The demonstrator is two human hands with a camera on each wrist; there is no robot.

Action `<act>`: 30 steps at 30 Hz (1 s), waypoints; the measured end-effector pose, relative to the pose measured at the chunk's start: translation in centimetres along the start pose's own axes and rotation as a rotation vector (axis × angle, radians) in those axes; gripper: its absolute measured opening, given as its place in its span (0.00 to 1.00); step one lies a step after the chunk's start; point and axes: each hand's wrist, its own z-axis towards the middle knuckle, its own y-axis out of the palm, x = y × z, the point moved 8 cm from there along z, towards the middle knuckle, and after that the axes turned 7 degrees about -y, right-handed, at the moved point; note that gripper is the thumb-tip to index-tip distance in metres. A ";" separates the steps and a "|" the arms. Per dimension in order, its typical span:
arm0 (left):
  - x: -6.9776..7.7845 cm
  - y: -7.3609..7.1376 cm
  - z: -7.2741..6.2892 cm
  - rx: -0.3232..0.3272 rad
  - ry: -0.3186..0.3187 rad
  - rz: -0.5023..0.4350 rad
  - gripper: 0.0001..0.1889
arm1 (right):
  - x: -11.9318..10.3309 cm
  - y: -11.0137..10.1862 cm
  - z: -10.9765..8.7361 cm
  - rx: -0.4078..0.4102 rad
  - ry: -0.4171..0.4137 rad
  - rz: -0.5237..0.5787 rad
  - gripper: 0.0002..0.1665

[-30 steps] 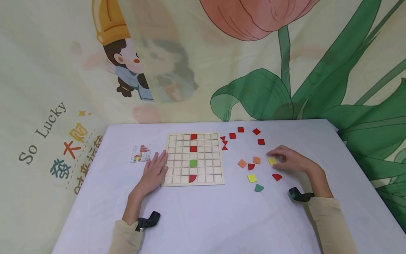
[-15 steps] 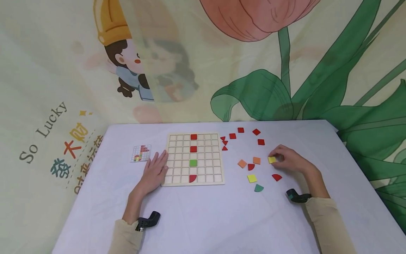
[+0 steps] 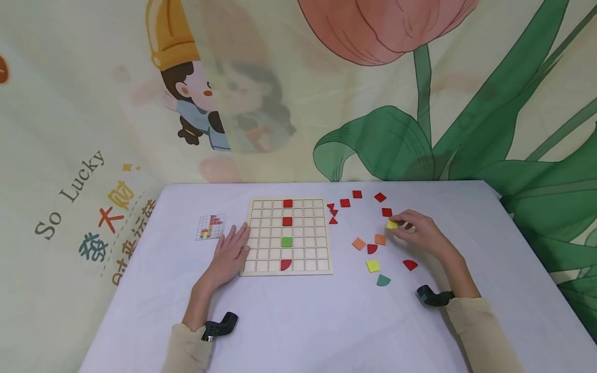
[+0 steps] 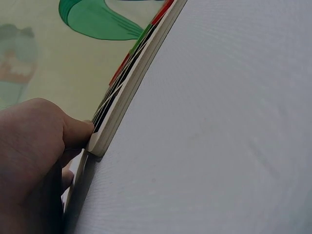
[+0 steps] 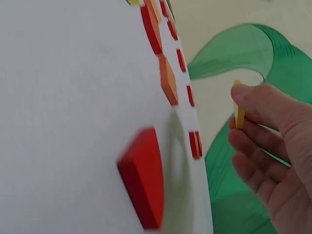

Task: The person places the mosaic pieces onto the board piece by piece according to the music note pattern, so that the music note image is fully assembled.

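Observation:
My right hand [image 3: 420,233] pinches a yellow square tile [image 5: 239,109] between thumb and fingers, raised off the table in the right wrist view. On the other side, my left hand [image 3: 229,256] lies with straight fingers at the left edge of a wooden grid board [image 3: 270,254]; its thumb touches the board's corner in the left wrist view. One column of the board holds two red squares [image 3: 287,221], a green square [image 3: 286,242] and a red quarter-circle tile [image 3: 286,265]. A small pattern card [image 3: 210,227] lies just left of the board, near my left fingertips.
Loose tiles lie right of the board: several red squares [image 3: 357,194], small red triangles [image 3: 333,220], orange squares [image 3: 358,243], another yellow square [image 3: 373,266], red quarter circles [image 3: 410,265] and a green quarter circle [image 3: 383,280]. A printed cloth hangs behind the white table [image 3: 298,326].
My right hand has taken hold of the yellow square, lifted it and moved slightly left and away from me. My left hand stays at the board's edge. The head view has shifted slightly.

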 end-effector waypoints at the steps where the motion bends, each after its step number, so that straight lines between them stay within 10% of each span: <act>1: 0.0 -0.1 0.0 0.003 0.000 0.001 0.30 | -0.4 0.2 0.1 0.002 -0.007 -0.002 0.21; 11: 0.0 0.0 -0.1 -0.007 -0.009 -0.006 0.30 | -5.4 2.6 0.8 -0.027 -0.115 0.030 0.16; 24: -0.1 0.0 0.1 -0.007 0.001 0.000 0.29 | -19.0 6.3 3.3 -0.015 -0.591 -0.031 0.14; 30: -0.1 0.1 0.1 0.000 -0.004 0.007 0.29 | -23.4 10.5 5.0 -0.108 -0.675 -0.075 0.10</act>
